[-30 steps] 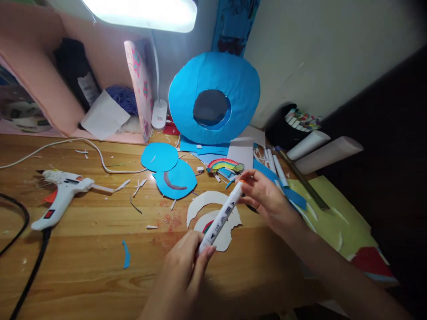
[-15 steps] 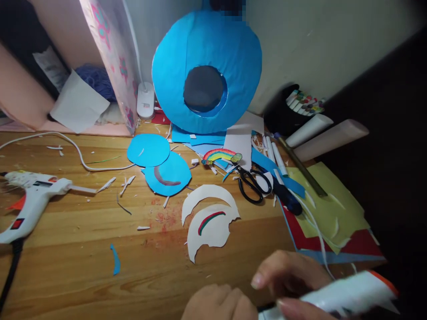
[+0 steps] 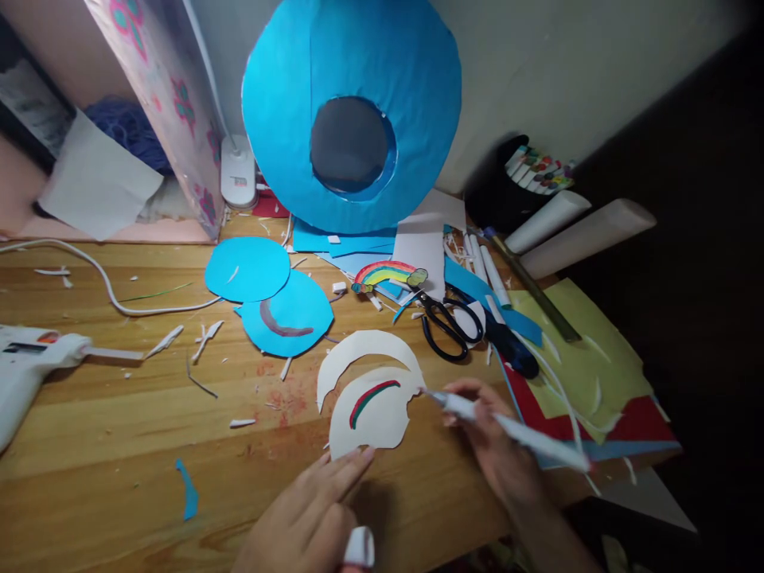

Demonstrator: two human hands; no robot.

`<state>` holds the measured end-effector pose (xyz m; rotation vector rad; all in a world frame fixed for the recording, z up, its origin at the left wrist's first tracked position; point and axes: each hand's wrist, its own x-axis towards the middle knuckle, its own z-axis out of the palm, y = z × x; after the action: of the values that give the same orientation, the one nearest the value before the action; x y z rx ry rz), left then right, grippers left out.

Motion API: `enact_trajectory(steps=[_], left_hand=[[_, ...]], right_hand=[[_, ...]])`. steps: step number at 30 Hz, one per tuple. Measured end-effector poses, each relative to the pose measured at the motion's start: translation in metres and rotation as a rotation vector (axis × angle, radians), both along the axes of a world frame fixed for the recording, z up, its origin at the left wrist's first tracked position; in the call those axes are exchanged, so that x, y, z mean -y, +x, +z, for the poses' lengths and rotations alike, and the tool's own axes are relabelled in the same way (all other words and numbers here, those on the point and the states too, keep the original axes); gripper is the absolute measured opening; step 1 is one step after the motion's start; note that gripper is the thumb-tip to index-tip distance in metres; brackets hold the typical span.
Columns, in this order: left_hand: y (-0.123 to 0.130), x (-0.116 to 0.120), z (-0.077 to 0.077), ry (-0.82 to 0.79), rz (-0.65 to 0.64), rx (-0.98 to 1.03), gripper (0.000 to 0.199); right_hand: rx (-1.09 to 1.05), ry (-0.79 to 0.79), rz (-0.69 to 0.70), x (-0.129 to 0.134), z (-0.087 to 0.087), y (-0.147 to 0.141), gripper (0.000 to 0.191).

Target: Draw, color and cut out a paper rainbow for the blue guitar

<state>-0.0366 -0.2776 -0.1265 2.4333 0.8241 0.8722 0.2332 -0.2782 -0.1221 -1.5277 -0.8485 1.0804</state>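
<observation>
My right hand (image 3: 493,438) pinches a white marker (image 3: 513,430), its uncapped tip close to the right edge of a cream paper piece (image 3: 373,418). That piece bears a curved red and green stripe. My left hand (image 3: 310,509) lies with its fingertips on the lower edge of the paper, and a white cap (image 3: 360,547) is held under it near the thumb. A cream crescent (image 3: 364,350) sits just above. Two blue paper discs, one plain (image 3: 247,267) and one with a dark curved line (image 3: 290,318), overlap at the left.
A large blue disc with a dark round opening (image 3: 274,103) stands at the back. Black-handled scissors (image 3: 445,330), a rainbow cutout (image 3: 387,273) and yellow paper (image 3: 585,358) lie to the right. A glue gun (image 3: 36,366) rests at the left, with scraps scattered about.
My hands have moved apart. My right hand has brought the marker left over the cream paper, and my left hand has come down on the paper's edge with the cap. The view has shifted slightly.
</observation>
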Motion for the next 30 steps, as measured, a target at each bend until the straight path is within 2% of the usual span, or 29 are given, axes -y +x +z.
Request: enact_trajectory(steps=[1,3,6,12,18,30], left_hand=[[0.007,-0.004,-0.002,0.072,-0.059,-0.065,0.033],[0.018,-0.006,-0.006,0.138,-0.069,-0.137,0.031],[0.023,-0.002,-0.01,0.112,-0.031,-0.204,0.027],[0.018,0.0,-0.01,0.048,-0.045,-0.189,0.022],[0.017,-0.001,-0.011,0.005,-0.063,-0.162,0.018],[0.018,0.002,-0.011,0.002,-0.034,-0.16,0.023]], right_hand=[[0.02,0.01,0.094,0.005,-0.008,-0.017,0.021],[0.074,0.048,0.216,0.011,-0.016,-0.043,0.021],[0.15,0.106,0.266,0.013,-0.015,-0.059,0.015],[0.308,0.122,0.331,0.01,-0.018,-0.059,0.012],[0.374,0.179,0.377,0.01,-0.022,-0.061,0.013],[0.404,0.225,0.352,0.008,-0.017,-0.061,0.016]])
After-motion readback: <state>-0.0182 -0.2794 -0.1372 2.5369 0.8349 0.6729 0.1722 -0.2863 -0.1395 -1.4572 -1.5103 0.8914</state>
